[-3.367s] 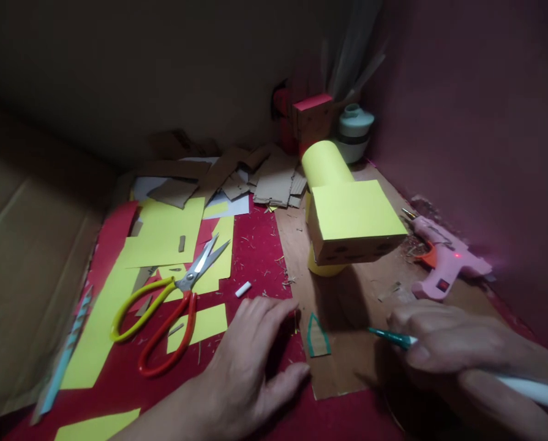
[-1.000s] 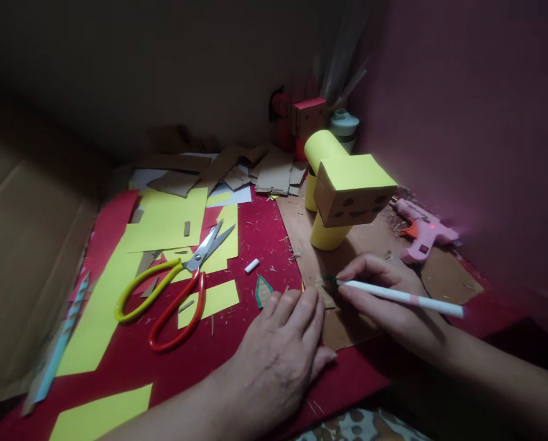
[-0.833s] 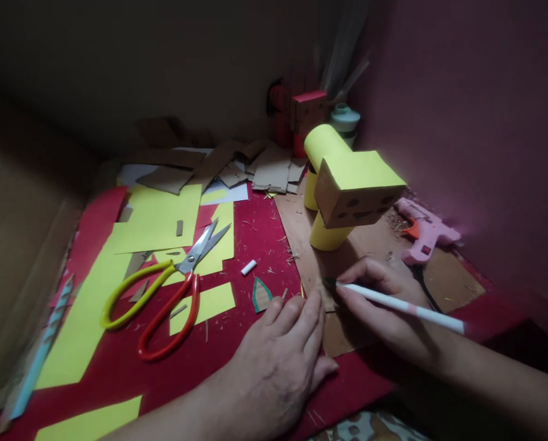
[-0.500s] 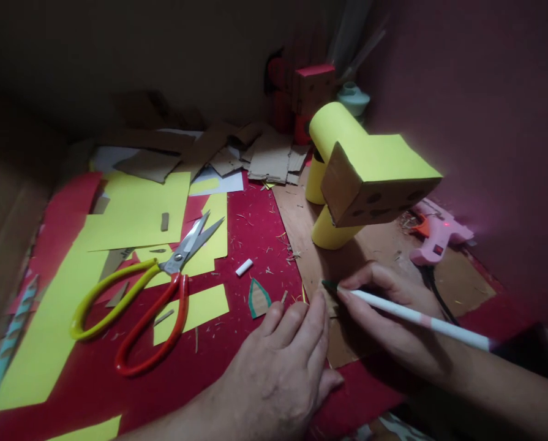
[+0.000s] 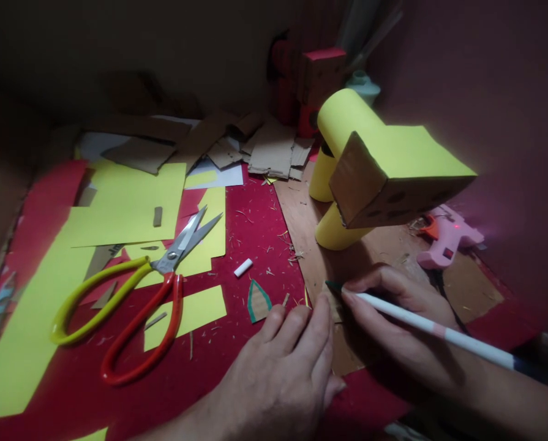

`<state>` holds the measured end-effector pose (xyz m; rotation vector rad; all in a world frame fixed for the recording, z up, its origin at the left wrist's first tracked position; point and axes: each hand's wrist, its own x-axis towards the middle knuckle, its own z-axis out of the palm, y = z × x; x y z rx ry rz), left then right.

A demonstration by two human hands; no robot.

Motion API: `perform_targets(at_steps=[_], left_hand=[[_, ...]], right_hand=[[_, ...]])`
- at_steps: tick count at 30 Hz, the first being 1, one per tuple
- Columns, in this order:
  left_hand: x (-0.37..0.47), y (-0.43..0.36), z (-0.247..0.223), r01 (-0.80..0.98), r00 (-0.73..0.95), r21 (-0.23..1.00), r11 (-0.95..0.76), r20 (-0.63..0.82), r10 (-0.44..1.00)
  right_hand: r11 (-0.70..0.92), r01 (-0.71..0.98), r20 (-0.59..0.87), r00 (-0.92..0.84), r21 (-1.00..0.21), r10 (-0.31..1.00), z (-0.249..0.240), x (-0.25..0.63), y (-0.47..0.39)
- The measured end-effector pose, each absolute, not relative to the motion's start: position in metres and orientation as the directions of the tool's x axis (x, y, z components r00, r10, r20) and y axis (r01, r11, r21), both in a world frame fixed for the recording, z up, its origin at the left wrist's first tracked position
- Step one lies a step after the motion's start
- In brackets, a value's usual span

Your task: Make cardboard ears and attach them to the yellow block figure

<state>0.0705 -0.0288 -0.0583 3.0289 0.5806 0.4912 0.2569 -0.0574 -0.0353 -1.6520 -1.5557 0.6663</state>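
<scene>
A white felt-tip pen (image 5: 416, 320) with a dark green tip is held between the thumb and fingers of my right hand (image 5: 393, 306). Its tip touches or hovers just over a small cardboard piece (image 5: 335, 306), partly covered by my hands. My left hand (image 5: 285, 361) lies flat, fingers stretched, with its fingertips at that piece's left edge. By the left knuckles lies a pointed cardboard cutout (image 5: 258, 301) edged in green. A white pen cap (image 5: 243, 267) rests above it. Beyond my right hand stands a yellow paper-covered figure (image 5: 351, 116) with tube legs and a cardboard box head.
Scissors (image 5: 168, 263) with yellow and red handles lie spread on yellow paper (image 5: 131, 202) at left. A pink glue gun (image 5: 450, 236) with a lit red light sits at right. Cardboard scraps (image 5: 271, 150) and a red figure (image 5: 319, 76) are behind.
The view has shifted a little, so the scissors sit further left and the figure further right and larger. Both hands keep nearly the same pose, the pen still at the small cardboard piece.
</scene>
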Motion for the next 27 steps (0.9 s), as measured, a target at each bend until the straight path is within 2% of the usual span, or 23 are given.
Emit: perform_targets(at_steps=[5, 14, 27], left_hand=[[0.0695, -0.0301, -0.0595, 0.384, 0.878, 0.041, -0.922, 0.291, 0.379], [0.0703, -0.0301, -0.0566, 0.392, 0.874, 0.018, -0.92, 0.306, 0.378], [0.0699, -0.0299, -0.0589, 0.387, 0.87, 0.034, -0.921, 0.316, 0.377]], right_hand=[[-0.043, 0.641, 0.095, 0.179, -0.766, 0.979, -0.0334, 0.2549, -0.058], [0.041, 0.667, 0.137, 0.092, -0.744, 0.986, -0.0305, 0.2557, -0.0548], [0.051, 0.731, 0.198, 0.116, -0.68, 0.973, -0.0298, 0.2551, -0.057]])
